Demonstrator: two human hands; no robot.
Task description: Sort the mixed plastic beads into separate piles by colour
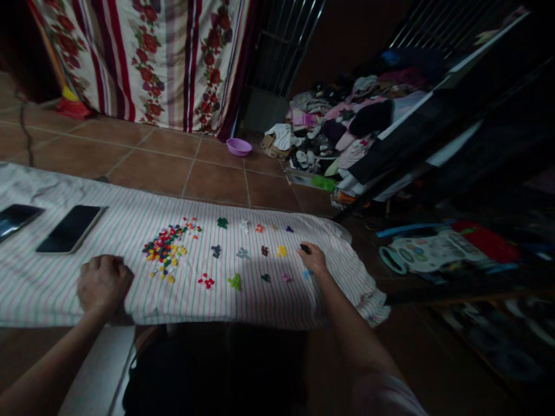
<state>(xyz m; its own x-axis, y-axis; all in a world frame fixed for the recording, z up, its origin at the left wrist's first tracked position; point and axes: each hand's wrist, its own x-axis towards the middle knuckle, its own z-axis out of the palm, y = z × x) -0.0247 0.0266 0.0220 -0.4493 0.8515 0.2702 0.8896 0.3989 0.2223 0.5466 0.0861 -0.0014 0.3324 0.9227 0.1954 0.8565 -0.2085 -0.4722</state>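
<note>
A mixed pile of small coloured pieces (165,245) lies on the striped cloth (143,303). To its right are small single-colour groups in rows, among them red (207,281), lime green (235,281), dark green (222,222), grey (242,253) and yellow (281,251). My right hand (314,259) is at the right end of the middle row, its fingers closed around a black piece (305,248), just above a light blue group (307,274). My left hand (103,281) rests on the cloth left of the pile, fingers curled in; anything inside them is hidden.
Two phones, one whole (71,229) and one cut by the frame edge (17,218), lie on the cloth at the left. Beyond, a purple basin (239,147) stands on the tiled floor near heaped clothes (338,124). A floral curtain (151,63) hangs behind.
</note>
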